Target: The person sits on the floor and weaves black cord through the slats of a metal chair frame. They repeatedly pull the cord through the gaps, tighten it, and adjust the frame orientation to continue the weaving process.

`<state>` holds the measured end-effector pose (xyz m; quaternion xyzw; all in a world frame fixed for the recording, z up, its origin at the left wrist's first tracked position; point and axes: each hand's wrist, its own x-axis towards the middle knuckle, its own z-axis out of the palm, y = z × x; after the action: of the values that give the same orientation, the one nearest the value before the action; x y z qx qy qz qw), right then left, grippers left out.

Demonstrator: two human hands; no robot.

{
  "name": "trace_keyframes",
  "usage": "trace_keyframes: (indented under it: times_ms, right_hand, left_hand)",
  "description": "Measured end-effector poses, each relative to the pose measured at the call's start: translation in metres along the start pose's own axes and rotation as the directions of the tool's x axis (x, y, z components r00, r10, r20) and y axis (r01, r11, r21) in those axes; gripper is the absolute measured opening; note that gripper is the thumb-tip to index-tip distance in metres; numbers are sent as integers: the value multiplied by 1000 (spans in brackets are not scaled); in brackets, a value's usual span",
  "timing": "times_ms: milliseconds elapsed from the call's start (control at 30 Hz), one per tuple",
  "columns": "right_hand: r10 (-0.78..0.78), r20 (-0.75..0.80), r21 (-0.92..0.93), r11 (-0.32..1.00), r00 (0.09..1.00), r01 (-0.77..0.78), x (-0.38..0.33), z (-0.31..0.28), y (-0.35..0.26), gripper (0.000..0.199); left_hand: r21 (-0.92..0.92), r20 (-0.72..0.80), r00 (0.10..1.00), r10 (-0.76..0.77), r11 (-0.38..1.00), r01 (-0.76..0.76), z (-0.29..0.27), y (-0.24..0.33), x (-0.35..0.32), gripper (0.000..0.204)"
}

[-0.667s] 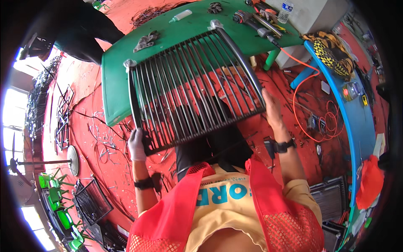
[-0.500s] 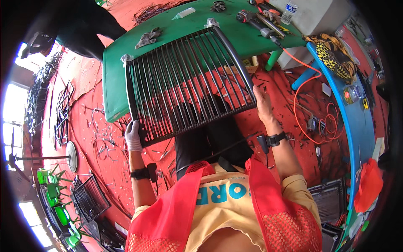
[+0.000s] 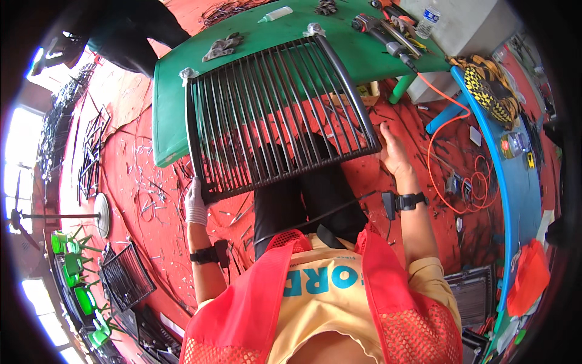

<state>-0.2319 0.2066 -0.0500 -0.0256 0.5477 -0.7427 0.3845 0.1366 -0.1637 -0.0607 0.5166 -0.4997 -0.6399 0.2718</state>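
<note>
A dark frame strung with several slats or strands [image 3: 285, 169] leans from the green table [image 3: 173, 121] toward my lap. White wrapping covers its two far corners. My left hand [image 3: 194, 203], in a pale glove, is closed round the near left corner; its fingertips are partly hidden. Beside the near right corner is my bare right hand [image 3: 396, 156], fingers stretched out and palm turned to the side rail. Whether that palm still touches the rail is hard to tell.
On the table lie a grey glove [image 3: 222, 47], a small squeeze bottle [image 3: 277, 14] and a power tool [image 3: 382, 37] trailing an orange hose [image 3: 433, 142]. A blue table [image 3: 524, 194] stands at right. Offcuts litter the red floor. Someone in dark clothes [image 3: 130, 36] is at far left.
The view has shifted slightly, moving the whole scene a little. My right hand has eased outward from the frame's right rail. My left hand keeps its hold on the corner.
</note>
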Motion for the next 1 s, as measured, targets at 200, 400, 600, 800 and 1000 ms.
trace_keyframes:
  times_ms: [200,400,600,800,1000]
  right_hand:
    - [-276,-185,-418,891,943,179,9,0,4,46]
    - [-263,-202,-370,912,944,175,17,19,16,54]
    - [-288,-501,-96,956,816,279,-12,-65,88,43]
    - [338,-420,117,940,842,-320,-74,-135,181,63]
    - [252,43,-50,967,967,-250,-38,-96,173,64]
  left_hand:
    - [-191,70,997,20,982,-6,2,-25,-21,46]
    - [-57,-84,875,476,875,-482,32,-59,-33,37]
    - [-361,251,964,90,933,7,47,-81,-97,37]
    - [79,267,945,192,972,-220,59,-86,-98,32]
    - [392,390,790,473,691,-607,71,-61,-107,27]
